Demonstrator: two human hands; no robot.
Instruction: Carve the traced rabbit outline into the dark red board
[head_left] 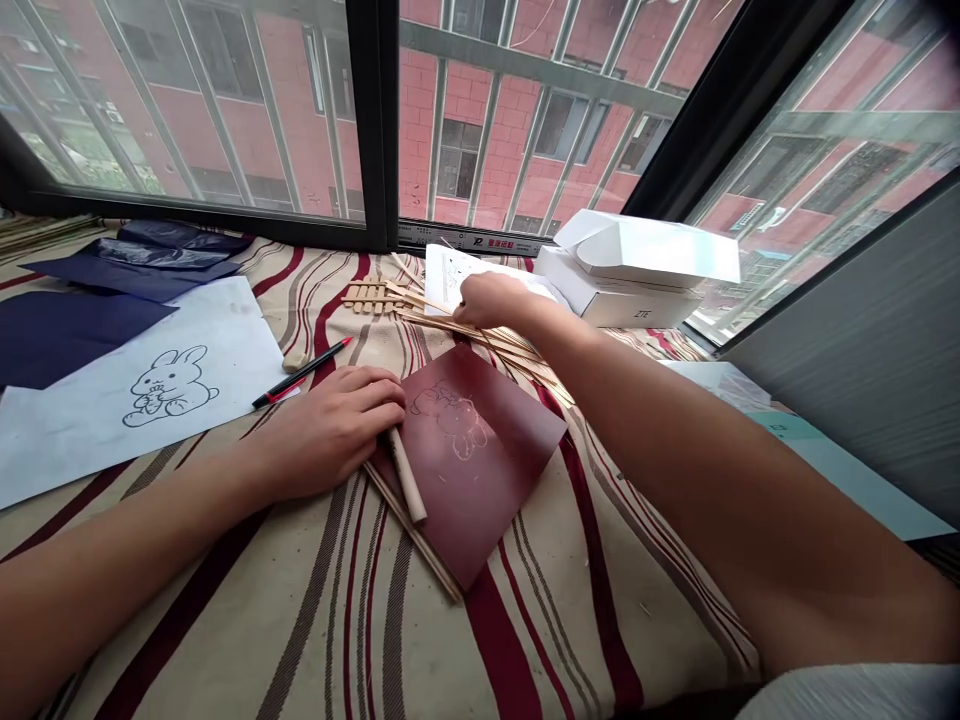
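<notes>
My left hand rests with curled fingers on the left edge of a dark red sheet that bears a scratched rabbit outline. A short wooden stick pokes out from under that hand. Thin wooden strips lie along the sheet's left edge. My right hand reaches far forward, fingers curled down onto a bundle of thin bamboo sticks beside a white printed paper. What its fingers grip is hidden.
A white paper with a rabbit drawing and dark blue sheets lie at left. A red-and-black pen lies between them and my left hand. A small slatted wooden piece and white boxes sit by the window. Light blue paper lies at right.
</notes>
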